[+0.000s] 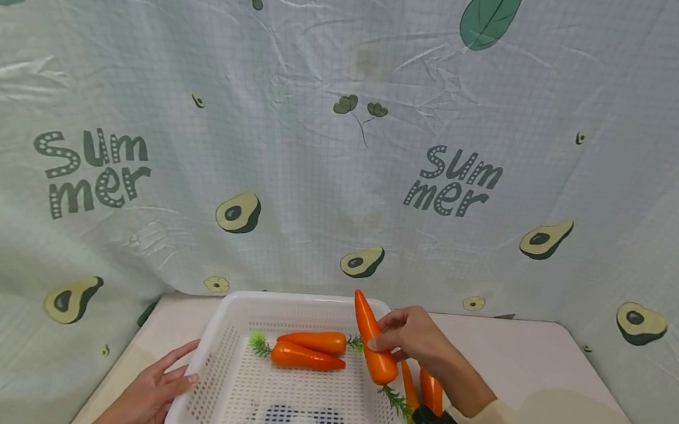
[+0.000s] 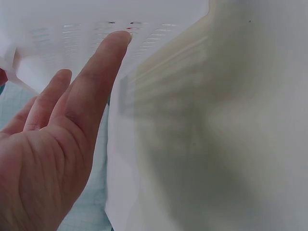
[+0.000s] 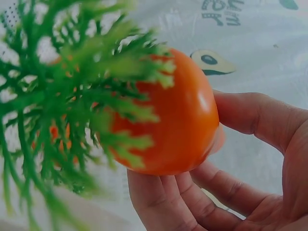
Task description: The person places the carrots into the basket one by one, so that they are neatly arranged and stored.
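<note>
A carrot (image 1: 374, 340) with green leaves is gripped between the thumb and fingers of my right hand (image 1: 416, 341), raised over the basket's right rim with its tip pointing up and away. In the right wrist view, its thick end and leafy top (image 3: 62, 96) fill the left and middle. Two more carrots lie side by side in the white perforated basket (image 1: 230, 303), leaves on opposite ends: a rear carrot (image 1: 313, 340) and a front carrot (image 1: 304, 356). My left hand (image 1: 152, 390) touches the basket's left side with extended fingers (image 2: 91, 82).
Right of the basket, under my right forearm, lie further carrots (image 1: 432, 392) with leaves on the table (image 1: 513, 365). A black wrist-camera mount (image 1: 434, 421) sits at my right wrist. A sheet (image 1: 319, 170) printed with avocados hangs behind and around the table.
</note>
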A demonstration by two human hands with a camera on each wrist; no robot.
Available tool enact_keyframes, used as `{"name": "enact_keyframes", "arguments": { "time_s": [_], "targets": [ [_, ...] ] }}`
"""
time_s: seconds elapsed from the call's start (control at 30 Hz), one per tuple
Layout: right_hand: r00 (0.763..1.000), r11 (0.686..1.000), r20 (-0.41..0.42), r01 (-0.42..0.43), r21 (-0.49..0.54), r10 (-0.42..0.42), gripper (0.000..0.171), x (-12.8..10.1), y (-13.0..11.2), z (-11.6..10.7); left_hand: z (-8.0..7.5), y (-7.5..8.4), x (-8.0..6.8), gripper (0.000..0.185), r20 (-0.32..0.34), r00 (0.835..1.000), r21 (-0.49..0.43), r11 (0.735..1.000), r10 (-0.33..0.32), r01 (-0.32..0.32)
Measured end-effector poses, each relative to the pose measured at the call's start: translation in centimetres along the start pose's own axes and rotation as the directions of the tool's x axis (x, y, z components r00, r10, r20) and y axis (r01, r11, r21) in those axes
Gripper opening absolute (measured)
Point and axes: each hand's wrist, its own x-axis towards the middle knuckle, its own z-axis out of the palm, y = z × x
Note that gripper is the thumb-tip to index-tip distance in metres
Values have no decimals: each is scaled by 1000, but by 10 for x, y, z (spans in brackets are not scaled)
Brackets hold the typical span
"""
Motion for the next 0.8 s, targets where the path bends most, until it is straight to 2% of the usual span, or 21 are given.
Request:
{"name": "enact_keyframes", "arguments": {
  "time_s": [0.4, 0.8],
  "targets": [
    [998, 998, 26, 54, -12, -54, 38, 6, -6, 15, 1, 0, 0, 89, -6, 1000, -13, 1000, -2, 2],
    [991, 992, 69, 118, -49, -114, 29, 14, -13, 31, 0, 0, 0, 89, -1, 1000, -13, 1000, 2, -2]
  ]
}}
